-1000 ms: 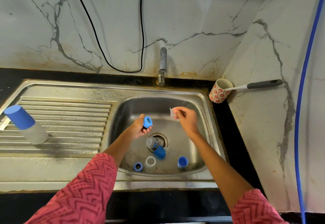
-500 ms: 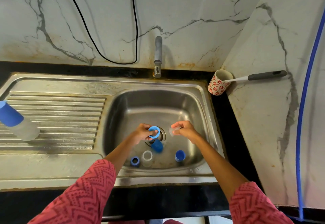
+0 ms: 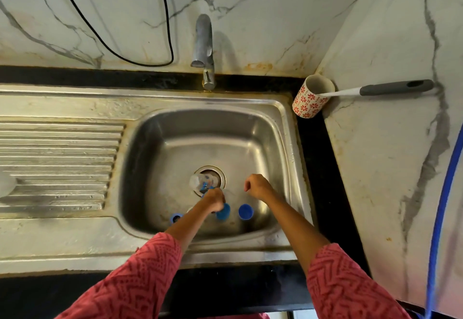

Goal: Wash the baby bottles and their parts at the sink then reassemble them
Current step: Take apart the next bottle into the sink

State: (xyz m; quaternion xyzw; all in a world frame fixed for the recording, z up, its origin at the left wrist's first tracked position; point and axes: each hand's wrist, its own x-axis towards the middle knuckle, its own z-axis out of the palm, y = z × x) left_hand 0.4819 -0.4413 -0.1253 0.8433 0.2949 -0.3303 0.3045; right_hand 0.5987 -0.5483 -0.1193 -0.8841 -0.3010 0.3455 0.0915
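My left hand (image 3: pixel 214 199) is low in the sink basin (image 3: pixel 273 128), just in front of the drain, with its fingers curled; a sliver of the blue ring (image 3: pixel 205 194) shows at its knuckles. A blue cap (image 3: pixel 223 212) stands right beside that wrist. On the drain lies a clear bottle (image 3: pixel 198 182). My right hand (image 3: pixel 258 188) hovers to the right of the drain with fingertips drawn together and pointing down; whether it pinches a clear part is hidden. A second blue cap (image 3: pixel 245 211) and a second blue ring (image 3: pixel 176 217) sit near the basin's front wall.
The tap (image 3: pixel 204 50) rises behind the basin. A ribbed drainboard (image 3: pixel 60 158) lies to the left, with a pale bottle (image 3: pixel 5 186) just showing at the frame edge. A flowered cup (image 3: pixel 309 100) holding a grey-handled brush (image 3: pixel 395 88) stands at the back right corner.
Both hands have dropped from under the tap to the basin floor. The left hand now covers the spot by the blue cap, and the clear part in the right hand is no longer visible.
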